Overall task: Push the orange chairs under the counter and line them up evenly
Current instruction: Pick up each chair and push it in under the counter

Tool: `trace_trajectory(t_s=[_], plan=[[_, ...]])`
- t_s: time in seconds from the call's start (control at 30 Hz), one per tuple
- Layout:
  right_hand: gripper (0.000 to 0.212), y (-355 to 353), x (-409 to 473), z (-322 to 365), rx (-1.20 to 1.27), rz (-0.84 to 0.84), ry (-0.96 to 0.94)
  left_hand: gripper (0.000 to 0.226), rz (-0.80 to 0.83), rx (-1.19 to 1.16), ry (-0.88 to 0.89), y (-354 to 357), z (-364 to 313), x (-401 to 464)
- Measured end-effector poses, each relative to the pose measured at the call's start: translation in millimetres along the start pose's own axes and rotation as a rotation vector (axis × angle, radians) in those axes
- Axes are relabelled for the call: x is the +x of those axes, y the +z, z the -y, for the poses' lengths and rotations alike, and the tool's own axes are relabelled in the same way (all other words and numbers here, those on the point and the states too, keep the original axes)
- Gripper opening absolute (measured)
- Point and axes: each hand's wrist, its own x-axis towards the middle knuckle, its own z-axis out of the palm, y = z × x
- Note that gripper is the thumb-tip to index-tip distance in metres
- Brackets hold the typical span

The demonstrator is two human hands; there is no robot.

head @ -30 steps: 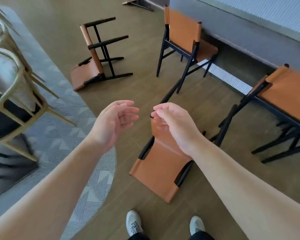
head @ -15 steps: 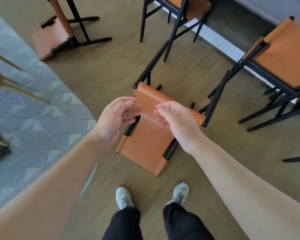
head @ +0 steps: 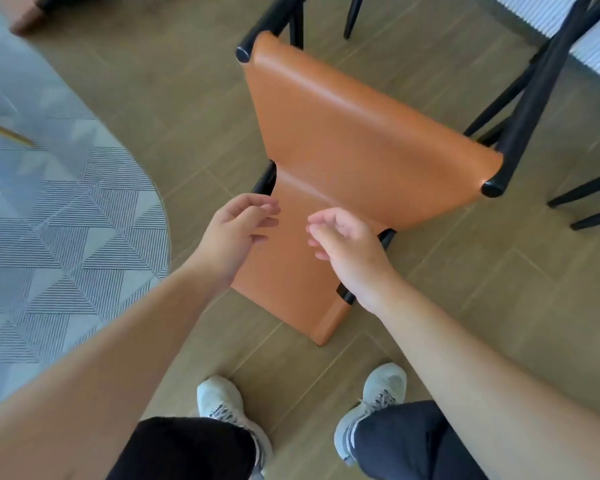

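An orange chair (head: 354, 133) with a black frame lies tipped over on the wood floor just in front of my feet, its backrest nearest me and its black legs pointing away. My left hand (head: 236, 230) hovers over the backrest's left edge, fingers relaxed, holding nothing. Over the right side of the backrest hangs my right hand (head: 347, 251), fingers loosely curled and also holding nothing. Whether either hand touches the leather I cannot tell.
A grey patterned rug (head: 59, 220) covers the floor at the left. Black legs of another chair (head: 586, 195) stand at the right, below the white ribbed counter base (head: 596, 46). A corner of a second fallen orange chair (head: 25, 19) shows at the top left.
My view has dropped and come closer to the fallen chair, which now fills the middle. Both hands have lowered from its seat edge towards its backrest.
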Motion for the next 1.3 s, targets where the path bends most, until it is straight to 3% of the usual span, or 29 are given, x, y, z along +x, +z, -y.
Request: trace_trajectory(t_s=[0.2, 0.37, 0.53, 0.73, 0.83, 0.93, 1.13, 1.3], plan=[[0.022, 34, 74, -140, -0.035, 0.027, 0.04, 0.022, 0.0, 0.043, -0.029, -8, 132, 76], [0.022, 68, 125, -230, -0.019, 0.02, 0.078, 0.012, -0.003, 0.112, -0.069, -22, 231, 122], [0.013, 89, 148, -300, -0.081, 0.043, 0.123, 0.016, 0.031, 0.183, -0.13, -35, 305, 146], [0.012, 112, 157, -363, -0.21, 0.092, 0.14, 0.017, 0.138, 0.448, -0.12, -41, 379, 160], [0.022, 124, 156, -386, -0.371, 0.114, 0.081, 0.013, 0.243, 0.752, -0.016, -50, 402, 161], [0.034, 133, 154, -403, -0.56, 0.129, 0.018, 0.036, 0.387, 1.058, 0.099, -62, 416, 160], [0.056, 146, 146, -433, -1.003, 0.091, -0.124, 0.079, 0.524, 1.539, 0.449, -81, 444, 160], [0.085, 150, 138, -459, -1.266, 0.144, -0.17, 0.091, 0.524, 1.831, 0.608, -89, 466, 175]])
